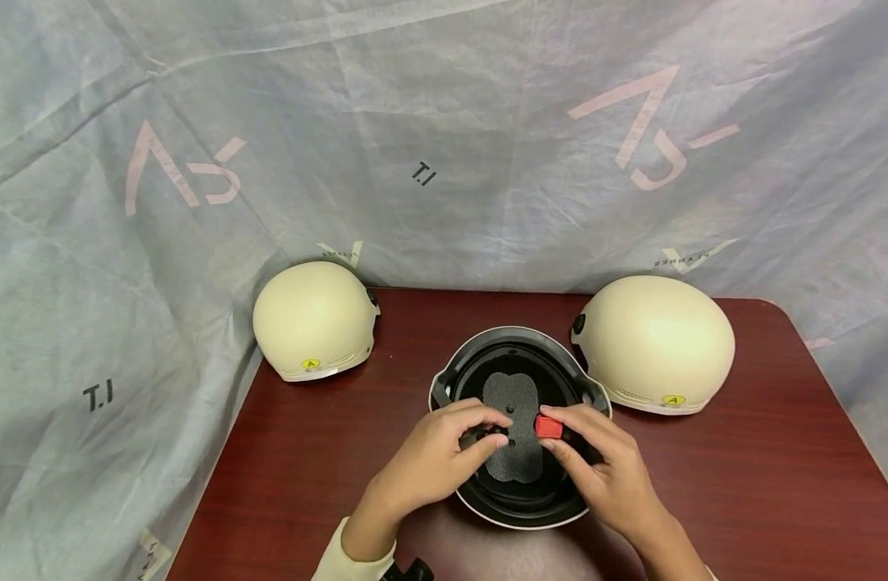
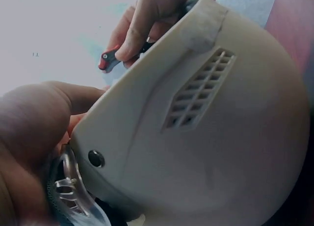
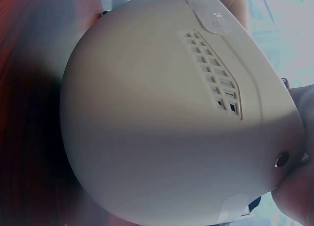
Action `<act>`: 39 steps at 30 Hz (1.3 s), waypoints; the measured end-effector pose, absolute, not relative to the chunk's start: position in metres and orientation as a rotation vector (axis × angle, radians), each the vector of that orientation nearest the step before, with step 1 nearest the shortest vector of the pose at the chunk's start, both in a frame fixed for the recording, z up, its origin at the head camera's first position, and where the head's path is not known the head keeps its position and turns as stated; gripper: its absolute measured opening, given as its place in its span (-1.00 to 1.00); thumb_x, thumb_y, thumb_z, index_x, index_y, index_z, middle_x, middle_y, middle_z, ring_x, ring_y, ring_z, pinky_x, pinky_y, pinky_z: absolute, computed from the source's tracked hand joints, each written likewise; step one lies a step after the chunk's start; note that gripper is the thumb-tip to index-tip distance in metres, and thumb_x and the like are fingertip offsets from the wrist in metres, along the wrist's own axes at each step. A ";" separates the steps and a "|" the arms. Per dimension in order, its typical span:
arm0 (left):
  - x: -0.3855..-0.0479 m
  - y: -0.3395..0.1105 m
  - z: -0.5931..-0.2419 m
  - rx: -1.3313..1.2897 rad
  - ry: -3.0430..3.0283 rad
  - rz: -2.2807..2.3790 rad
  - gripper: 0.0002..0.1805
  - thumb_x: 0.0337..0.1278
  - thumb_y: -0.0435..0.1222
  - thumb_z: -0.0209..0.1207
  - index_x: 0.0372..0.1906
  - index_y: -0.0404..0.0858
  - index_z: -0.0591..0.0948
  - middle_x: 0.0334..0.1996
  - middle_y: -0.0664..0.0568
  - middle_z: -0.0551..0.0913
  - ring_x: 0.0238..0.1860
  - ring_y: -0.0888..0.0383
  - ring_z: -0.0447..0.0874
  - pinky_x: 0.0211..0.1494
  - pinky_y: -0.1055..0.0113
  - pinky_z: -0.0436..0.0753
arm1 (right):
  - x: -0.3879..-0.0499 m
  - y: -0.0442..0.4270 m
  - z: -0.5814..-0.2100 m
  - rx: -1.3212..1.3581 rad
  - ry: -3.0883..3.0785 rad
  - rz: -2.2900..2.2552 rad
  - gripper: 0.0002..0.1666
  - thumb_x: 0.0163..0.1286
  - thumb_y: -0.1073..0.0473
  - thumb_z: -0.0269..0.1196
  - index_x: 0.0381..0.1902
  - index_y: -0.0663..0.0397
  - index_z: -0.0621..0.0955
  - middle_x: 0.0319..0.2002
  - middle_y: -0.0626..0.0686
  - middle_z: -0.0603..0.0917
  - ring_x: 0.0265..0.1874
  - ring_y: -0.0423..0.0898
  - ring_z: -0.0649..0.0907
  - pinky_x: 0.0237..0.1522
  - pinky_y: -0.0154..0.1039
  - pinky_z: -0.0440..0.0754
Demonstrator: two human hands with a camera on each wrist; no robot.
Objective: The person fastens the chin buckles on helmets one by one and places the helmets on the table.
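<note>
An upturned cream helmet (image 1: 512, 516) lies in the middle of the table, its black lining and grey mesh pad facing up. Over its opening, my right hand (image 1: 606, 464) pinches a red strap buckle (image 1: 548, 427) between thumb and fingers. Opposite it, my left hand (image 1: 436, 452) pinches a small dark strap end (image 1: 493, 432), mostly hidden by the fingers. A short gap separates the two pieces. In the left wrist view the helmet's shell (image 2: 221, 138) with its vent grille covers much of the picture. The right wrist view likewise shows mainly shell (image 3: 147, 113).
Two more cream helmets stand on the table, one at the back left (image 1: 313, 319) and one at the right (image 1: 657, 343), close beside the upturned one. Behind the reddish-brown table (image 1: 306, 468) hangs a grey printed sheet (image 1: 429, 97).
</note>
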State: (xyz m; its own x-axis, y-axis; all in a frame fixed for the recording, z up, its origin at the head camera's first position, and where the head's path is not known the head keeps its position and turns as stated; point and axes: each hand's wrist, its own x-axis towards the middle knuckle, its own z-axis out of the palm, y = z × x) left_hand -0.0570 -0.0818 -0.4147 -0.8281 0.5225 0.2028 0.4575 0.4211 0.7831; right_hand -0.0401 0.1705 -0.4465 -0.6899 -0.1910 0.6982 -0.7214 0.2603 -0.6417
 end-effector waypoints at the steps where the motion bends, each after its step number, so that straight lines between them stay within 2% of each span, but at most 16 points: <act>1: -0.056 -0.081 -0.414 0.904 2.586 1.388 -0.75 0.52 -0.03 0.23 0.13 0.05 0.74 -0.07 0.28 0.75 -0.18 0.41 0.56 -0.06 0.48 0.62 | -0.040 0.171 -0.446 0.821 -2.052 1.430 -0.55 0.21 0.43 0.50 0.08 0.35 0.73 -0.13 0.12 0.78 -0.05 -0.26 0.69 0.15 -0.51 0.58; 7: -0.055 -0.079 -0.411 0.908 2.538 1.395 -0.76 0.53 -0.06 0.23 0.15 0.07 0.73 -0.03 0.28 0.76 -0.06 0.39 0.60 0.07 0.43 0.64 | -0.039 0.171 -0.445 0.787 -2.084 1.412 -0.50 0.19 0.52 0.46 0.13 0.33 0.70 -0.05 0.13 0.75 -0.01 -0.26 0.66 0.19 -0.51 0.55; 13: -0.058 -0.077 -0.413 0.875 2.432 1.508 -0.75 0.56 -0.11 0.19 0.17 0.03 0.72 0.03 0.27 0.76 0.05 0.37 0.64 0.19 0.37 0.68 | -0.038 0.171 -0.443 0.768 -2.130 1.406 -0.40 0.11 0.61 0.42 0.16 0.29 0.69 -0.02 0.09 0.74 0.05 -0.28 0.66 0.50 -0.41 0.39; 20: -0.059 -0.076 -0.414 0.796 2.249 1.738 -0.75 0.54 -0.18 0.22 0.16 -0.09 0.73 0.08 0.06 0.77 -0.04 0.33 0.65 0.05 0.41 0.70 | -0.037 0.172 -0.443 0.784 -2.151 1.393 -0.35 0.10 0.64 0.36 0.19 0.24 0.68 -0.02 0.08 0.74 0.07 -0.27 0.65 0.39 -0.47 0.44; 23: -0.059 -0.076 -0.414 0.786 2.201 1.790 -0.74 0.54 -0.21 0.22 0.16 -0.12 0.73 0.08 -0.01 0.76 -0.18 0.35 0.63 -0.09 0.46 0.67 | -0.037 0.172 -0.442 0.785 -2.161 1.390 -0.34 0.10 0.64 0.34 0.19 0.24 0.68 -0.02 0.06 0.74 0.07 -0.26 0.65 0.43 -0.45 0.41; 25: -0.060 -0.077 -0.415 0.817 2.184 1.820 -0.76 0.53 -0.25 0.22 0.15 -0.15 0.73 0.00 -0.05 0.76 -0.28 0.38 0.56 -0.21 0.49 0.61 | -0.037 0.173 -0.442 0.785 -2.167 1.396 -0.35 0.10 0.64 0.32 0.19 0.23 0.68 -0.02 0.05 0.74 0.07 -0.26 0.65 0.47 -0.43 0.38; 28: -0.061 -0.076 -0.417 0.913 2.165 1.862 -0.77 0.52 -0.32 0.21 0.13 -0.21 0.72 -0.17 -0.07 0.72 -0.40 0.43 0.41 -0.33 0.53 0.51 | -0.036 0.173 -0.442 0.796 -2.159 1.426 -0.36 0.13 0.64 0.26 0.20 0.23 0.67 -0.01 0.04 0.73 0.05 -0.24 0.63 0.39 -0.42 0.41; 31: -0.064 -0.076 -0.417 1.020 2.119 1.896 -0.77 0.52 -0.40 0.17 0.14 -0.29 0.70 -0.31 -0.13 0.64 -0.44 0.44 0.39 -0.39 0.52 0.52 | -0.035 0.173 -0.442 0.802 -2.129 1.479 -0.37 0.15 0.66 0.17 0.20 0.28 0.65 0.05 0.02 0.73 0.11 -0.23 0.63 0.39 -0.41 0.41; 33: -0.065 -0.075 -0.416 1.035 2.055 1.912 -0.75 0.53 -0.43 0.14 0.16 -0.34 0.68 -0.33 -0.20 0.65 -0.49 0.36 0.49 -0.43 0.48 0.58 | -0.034 0.173 -0.442 0.813 -2.095 1.537 -0.38 0.17 0.68 0.12 0.20 0.33 0.63 0.06 0.00 0.72 0.10 -0.24 0.64 0.36 -0.41 0.44; 35: -0.066 -0.075 -0.415 1.028 1.975 1.930 -0.75 0.55 -0.43 0.11 0.17 -0.38 0.65 -0.42 -0.26 0.66 -0.57 0.16 0.59 -0.49 0.44 0.60 | -0.034 0.173 -0.443 0.824 -2.058 1.596 -0.40 0.20 0.70 0.06 0.20 0.42 0.59 0.06 -0.03 0.71 0.07 -0.25 0.66 0.31 -0.42 0.50; 36: -0.067 -0.075 -0.415 1.022 1.932 1.942 -0.74 0.56 -0.44 0.10 0.18 -0.41 0.63 -0.49 -0.29 0.65 -0.61 0.06 0.60 -0.53 0.42 0.60 | -0.034 0.173 -0.444 0.833 -2.037 1.627 -0.41 0.22 0.71 0.03 0.20 0.45 0.58 0.03 -0.04 0.71 0.00 -0.25 0.67 0.19 -0.43 0.55; 37: -0.068 -0.075 -0.415 1.016 1.889 1.955 -0.74 0.57 -0.44 0.09 0.19 -0.44 0.61 -0.47 -0.34 0.65 -0.62 -0.03 0.62 -0.55 0.40 0.60 | -0.034 0.173 -0.445 0.851 -2.008 1.665 -0.43 0.24 0.72 -0.01 0.20 0.50 0.56 -0.02 -0.03 0.70 -0.08 -0.25 0.66 0.05 -0.43 0.57; 39: -0.069 -0.075 -0.416 0.991 1.804 1.979 -0.73 0.58 -0.43 0.07 0.19 -0.49 0.56 -0.45 -0.37 0.62 -0.68 -0.05 0.58 -0.60 0.42 0.55 | -0.035 0.173 -0.447 0.887 -1.952 1.728 -0.45 0.28 0.73 -0.08 0.20 0.57 0.52 -0.13 0.02 0.68 -0.20 -0.23 0.63 -0.16 -0.39 0.56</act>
